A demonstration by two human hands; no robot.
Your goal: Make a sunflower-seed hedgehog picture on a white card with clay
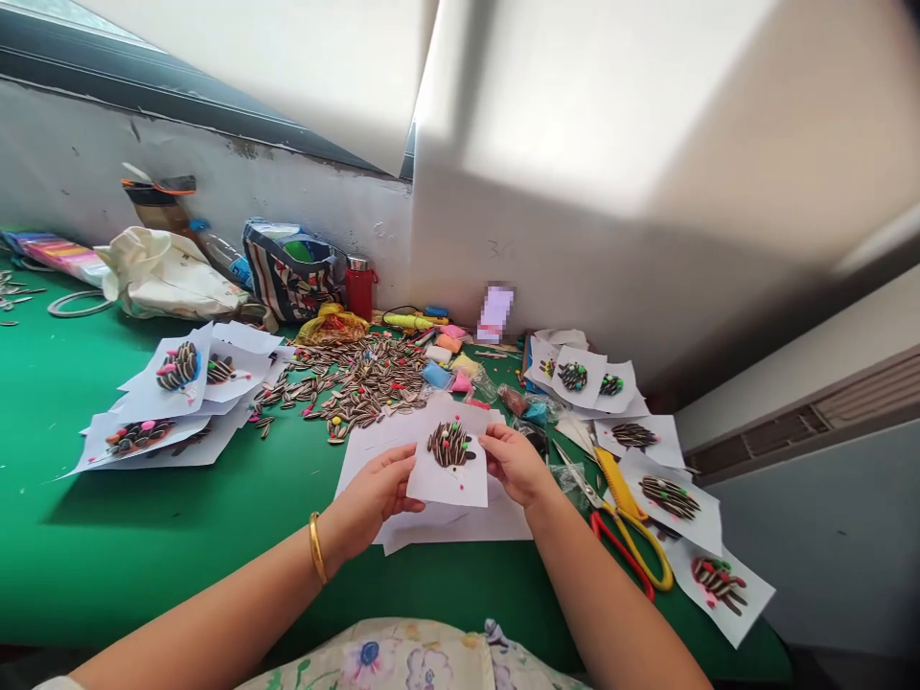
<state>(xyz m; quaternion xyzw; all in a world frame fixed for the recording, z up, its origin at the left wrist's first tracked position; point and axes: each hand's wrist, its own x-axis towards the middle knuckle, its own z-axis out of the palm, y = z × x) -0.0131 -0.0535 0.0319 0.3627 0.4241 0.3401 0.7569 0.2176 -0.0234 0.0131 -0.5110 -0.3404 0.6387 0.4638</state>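
Note:
Between both hands is a white paper card (438, 484) carrying a hedgehog-like figure (449, 445) made of striped sunflower seeds, with small red, green and white balls on it. My left hand (380, 489) pinches the card's left edge, and a gold bangle circles that wrist. On the opposite side my right hand (514, 462) grips the right edge, its fingers partly behind the paper. Beneath the card lie several blank white sheets (503, 525) on the green table. Loose sunflower seeds (359, 374) are heaped just beyond them.
Finished-looking seed cards lie in a left stack (222, 422) and a right row (708, 522). Scissors (632, 537) and a yellow cutter (619, 484) rest right of my hands. Coloured clay packs (438, 374), a red bottle (360, 289) and bags (169, 273) stand along the wall.

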